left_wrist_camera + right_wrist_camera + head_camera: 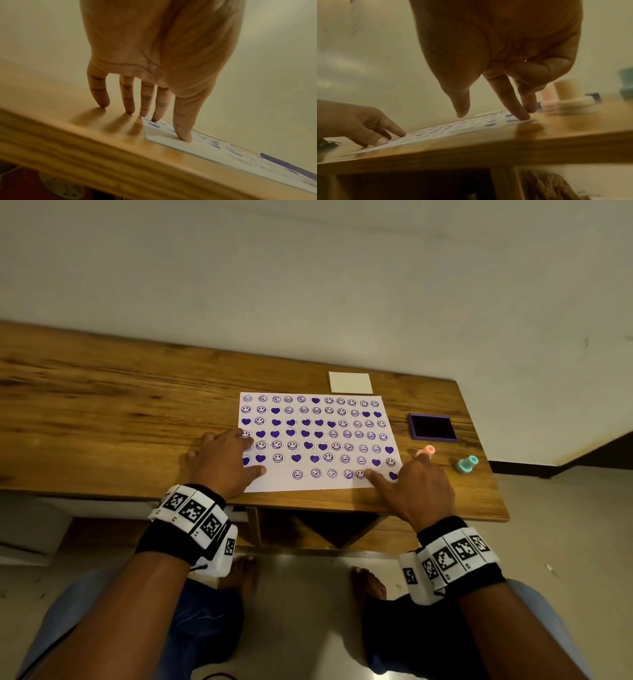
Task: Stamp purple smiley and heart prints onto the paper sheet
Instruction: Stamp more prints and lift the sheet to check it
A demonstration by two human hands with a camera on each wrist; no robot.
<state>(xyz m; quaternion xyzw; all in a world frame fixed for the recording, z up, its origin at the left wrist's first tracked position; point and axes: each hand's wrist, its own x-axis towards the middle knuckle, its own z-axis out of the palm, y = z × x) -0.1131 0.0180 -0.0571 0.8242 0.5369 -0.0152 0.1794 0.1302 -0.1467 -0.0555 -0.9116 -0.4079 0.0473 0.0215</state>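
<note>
The white paper sheet (274,479) lies on the wooden table (102,405), covered in rows of purple smiley and heart prints. My left hand (222,463) rests flat on its left edge, with the thumb (184,136) and one finger on the paper (164,139) and the other fingertips on the wood. My right hand (414,487) is at the sheet's near right corner. Its index and middle fingertips (524,117) touch the paper (453,128), the thumb hangs just above it, and the last two fingers are curled. Neither hand holds a stamp.
A pink stamp (426,451) sits just beyond my right fingers, and a teal stamp (466,464) stands further right. The open purple ink pad (432,428) lies behind them. A white card (350,382) lies behind the sheet. The table's front edge runs under both wrists.
</note>
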